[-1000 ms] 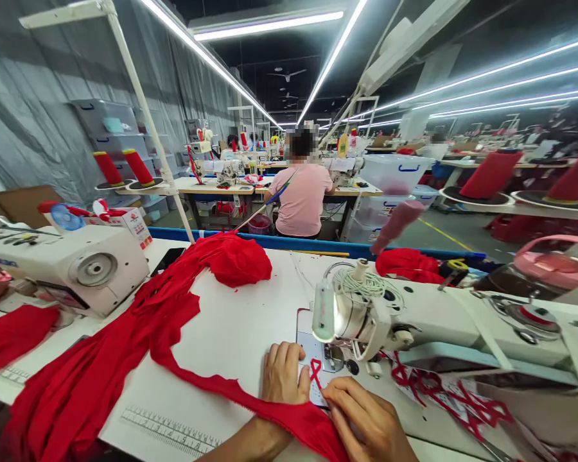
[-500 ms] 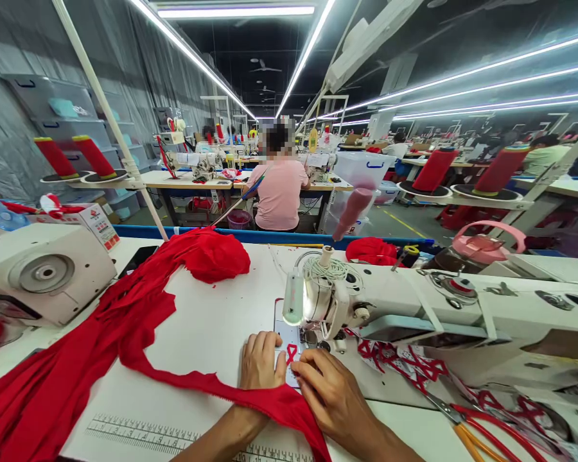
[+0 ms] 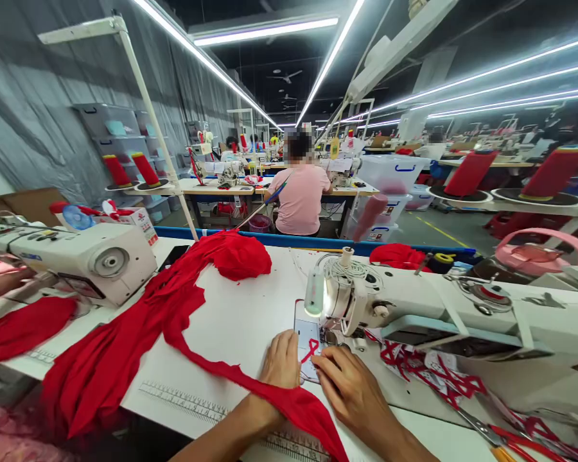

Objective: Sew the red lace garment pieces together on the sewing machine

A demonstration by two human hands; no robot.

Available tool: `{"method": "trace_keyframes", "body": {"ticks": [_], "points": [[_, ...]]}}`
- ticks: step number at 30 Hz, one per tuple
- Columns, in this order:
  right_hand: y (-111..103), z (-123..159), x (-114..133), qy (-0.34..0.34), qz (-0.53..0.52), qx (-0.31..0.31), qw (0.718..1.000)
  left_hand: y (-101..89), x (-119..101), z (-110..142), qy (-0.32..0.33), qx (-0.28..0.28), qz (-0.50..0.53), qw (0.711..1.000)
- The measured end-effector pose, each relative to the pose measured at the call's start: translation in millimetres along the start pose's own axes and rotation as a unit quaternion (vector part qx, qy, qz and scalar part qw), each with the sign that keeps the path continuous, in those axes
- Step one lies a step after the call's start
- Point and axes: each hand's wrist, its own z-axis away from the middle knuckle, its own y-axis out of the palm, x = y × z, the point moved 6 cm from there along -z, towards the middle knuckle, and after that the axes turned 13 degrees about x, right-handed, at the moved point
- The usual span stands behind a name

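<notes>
A small looped red ribbon (image 3: 312,348) lies slanted on the metal plate of a sewing machine (image 3: 351,289), just in front of the needle area. My left hand (image 3: 282,360) rests nearly flat beside it, fingers stretched out and the thumb close to the ribbon's lower tail. From the other side, my right hand (image 3: 349,385) has its thumb and forefinger pinched at the ribbon's right edge. A long strip of red fabric (image 3: 216,367) runs across my left wrist and hangs toward the front edge between my forearms.
Heaped red fabric (image 3: 139,314) covers the table's left part. Joined ribbon pieces (image 3: 428,369) trail under the machine arm, near scissors (image 3: 481,427). Another sewing machine (image 3: 110,263) stands left, with a co-worker's arm (image 3: 2,285) beside it. A person in pink (image 3: 298,199) sits ahead.
The view has turned left, so everything sits further right and a co-worker's arm shows. The ribbon, upright before, now slants, its tail toward my left thumb. Both hands stay beside it.
</notes>
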Motion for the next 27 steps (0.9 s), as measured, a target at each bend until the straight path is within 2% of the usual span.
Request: {"method": "trace_keyframes", "body": {"ticks": [4,7,11,14,15,17,20,25,27], "points": [[0.6,-1.2,-1.2,-0.013,0.009,-0.017,1.0,15.6,3.2,33.1,0.013,0.055,-0.04,0.998],[-4.8,-3.7,-0.4,-0.023,0.014,-0.022,0.999,15.3,0.4,40.9,0.004,0.061,-0.056,0.997],[-12.9,4.1,16.1,-0.002,0.007,-0.024,1.0,6.3,-4.0,13.6,-0.025,0.03,-0.061,0.997],[5.3,19.8,50.4,-0.019,0.009,-0.005,1.0,4.6,-1.9,-13.0,-0.042,0.002,-0.063,0.997],[13.6,25.1,64.0,-0.033,0.03,-0.024,0.999,5.6,0.4,-19.5,-0.047,-0.007,-0.063,0.997],[31.9,30.6,78.1,0.019,0.066,-0.057,0.996,9.1,6.9,-26.7,-0.054,-0.027,-0.064,0.996],[49.4,29.1,78.9,0.106,0.015,-0.084,0.991,13.9,17.1,-20.9,-0.051,-0.055,-0.071,0.995],[44.0,26.4,70.8,0.122,-0.072,-0.092,0.986,11.1,24.6,14.7,-0.029,-0.098,-0.094,0.99],[44.9,28.9,75.1,0.138,-0.081,-0.086,0.983,9.1,25.3,19.5,-0.033,-0.113,-0.102,0.988]]}}
